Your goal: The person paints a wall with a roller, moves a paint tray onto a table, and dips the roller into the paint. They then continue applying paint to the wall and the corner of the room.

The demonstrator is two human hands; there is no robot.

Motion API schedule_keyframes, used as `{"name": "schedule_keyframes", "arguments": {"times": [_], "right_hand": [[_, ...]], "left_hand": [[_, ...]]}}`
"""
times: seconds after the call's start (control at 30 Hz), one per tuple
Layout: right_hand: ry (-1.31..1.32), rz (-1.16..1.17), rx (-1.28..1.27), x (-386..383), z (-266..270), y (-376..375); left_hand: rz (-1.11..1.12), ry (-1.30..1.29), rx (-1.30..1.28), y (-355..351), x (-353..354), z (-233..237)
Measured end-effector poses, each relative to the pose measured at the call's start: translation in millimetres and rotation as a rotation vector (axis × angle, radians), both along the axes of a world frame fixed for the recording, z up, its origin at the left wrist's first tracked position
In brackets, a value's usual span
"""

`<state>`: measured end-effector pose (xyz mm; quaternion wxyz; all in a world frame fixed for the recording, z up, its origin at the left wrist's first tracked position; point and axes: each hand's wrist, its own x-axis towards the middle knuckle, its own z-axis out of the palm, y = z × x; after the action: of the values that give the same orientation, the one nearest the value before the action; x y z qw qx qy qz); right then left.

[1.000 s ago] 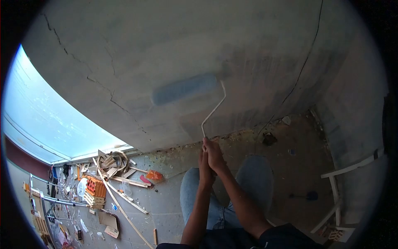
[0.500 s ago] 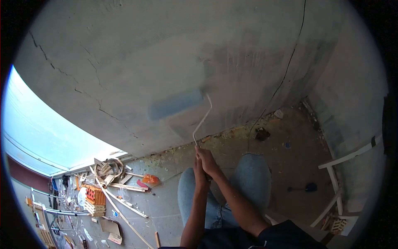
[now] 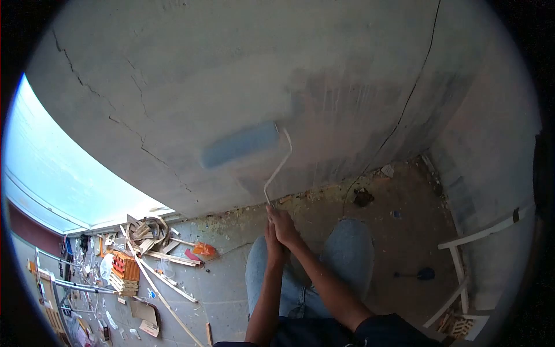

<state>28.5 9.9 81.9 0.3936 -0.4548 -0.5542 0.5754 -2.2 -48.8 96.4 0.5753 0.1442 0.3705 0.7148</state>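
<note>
Both of my hands are wrapped round the handle of a paint roller [image 3: 240, 144], which they mostly hide. My right hand [image 3: 283, 225] sits at the top of the grip, and my left hand [image 3: 273, 244] presses against it from the left, slightly lower. From my fists a thin white bent rod rises to the blue roller sleeve, blurred by motion and close against the grey wall [image 3: 219, 87]. Darker, streaked patches mark the wall to the right of the sleeve. My knees in blue jeans are below and beside my hands.
Long cracks run down the wall on both sides. On the floor at left lie wood scraps [image 3: 147, 231], an orange-tipped tool [image 3: 203, 248], orange bricks [image 3: 126, 265] and long battens [image 3: 167, 283]. A dark paddle-shaped thing [image 3: 425, 273] lies at right, near a white wooden frame [image 3: 457, 260].
The roller and both hands have shifted slightly left in view. The whole view has tilted a little too. My grip is the same.
</note>
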Motion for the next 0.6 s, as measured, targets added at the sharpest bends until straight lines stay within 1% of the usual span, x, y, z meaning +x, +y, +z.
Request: {"name": "schedule_keyframes", "arguments": {"times": [0.03,0.1,0.17,0.2,0.3,0.4,0.5,0.6], "right_hand": [[-0.052,0.008,-0.053,2.3,-16.0,-1.1],[-0.151,0.018,-0.174,6.9,-49.4,-7.8],[-0.041,-0.047,-0.185,1.3,-50.0,-17.8],[0.008,-0.074,-0.186,0.0,-44.4,-21.7],[-0.042,-0.012,-0.142,4.2,-20.3,-21.4],[-0.017,-0.038,-0.089,-0.8,-5.6,-19.6],[0.069,-0.003,-0.138,-3.1,-9.5,-14.7],[0.004,-0.001,-0.202,4.6,-33.9,-22.4]], "left_hand": [[-0.013,-0.013,0.0,3.6,-1.4,1.5],[-0.042,0.058,-0.086,0.2,-8.8,-28.7],[-0.065,0.117,-0.189,-14.4,-12.7,-63.7],[-0.072,0.141,-0.236,-17.8,-12.0,-63.9],[-0.038,0.216,-0.191,-19.4,-11.1,-54.8],[0.105,0.482,-0.155,-16.7,-2.7,-21.2],[-0.029,0.209,-0.149,-12.8,-15.4,-39.4],[0.012,0.233,-0.244,-23.7,-5.8,-43.1]]}}
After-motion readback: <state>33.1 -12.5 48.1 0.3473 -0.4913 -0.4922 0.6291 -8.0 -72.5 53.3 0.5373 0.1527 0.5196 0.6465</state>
